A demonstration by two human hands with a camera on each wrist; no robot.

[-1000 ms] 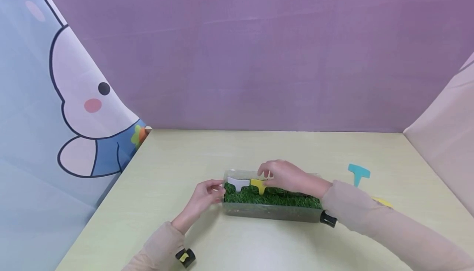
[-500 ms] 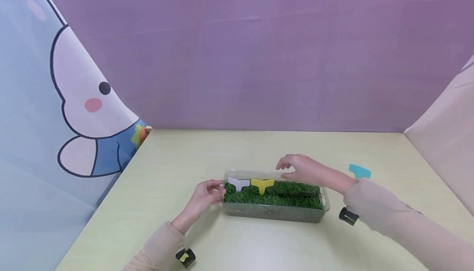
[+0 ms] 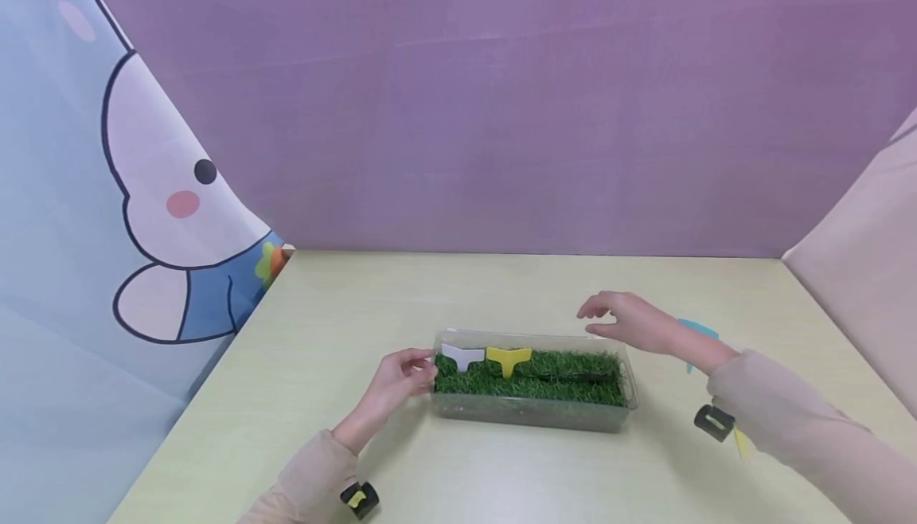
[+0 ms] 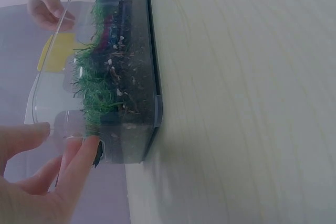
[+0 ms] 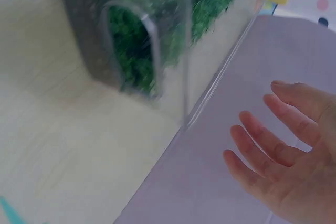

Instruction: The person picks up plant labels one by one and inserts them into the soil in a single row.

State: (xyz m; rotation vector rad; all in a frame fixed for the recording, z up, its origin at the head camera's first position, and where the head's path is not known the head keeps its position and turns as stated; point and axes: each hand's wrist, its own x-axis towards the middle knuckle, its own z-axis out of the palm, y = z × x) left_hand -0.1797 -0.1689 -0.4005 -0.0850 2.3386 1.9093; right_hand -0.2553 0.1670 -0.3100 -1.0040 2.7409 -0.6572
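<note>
A clear plastic box (image 3: 530, 412) filled with artificial grass (image 3: 566, 389) stands on the table. At its left end, my left hand (image 3: 392, 381) holds the wall, with fingertips around the rim and end opening in the left wrist view. A white T-shaped plant label (image 3: 462, 356) and a yellow T-shaped plant label (image 3: 509, 360) stand upright side by side in the grass's left half. Beyond the box's right back corner, my right hand (image 3: 634, 322) hovers with loosely bent fingers (image 5: 268, 153) and nothing in them.
A blue plant label (image 3: 696, 326) lies right of the box, partly hidden by the right forearm. Another yellow piece (image 3: 743, 444) shows below that sleeve. A purple cloth (image 3: 501, 110) hangs behind the table (image 3: 358, 293).
My right hand has left the yellow label in the grass and moved right, past the box's back edge. The left hand has stayed at the left end.
</note>
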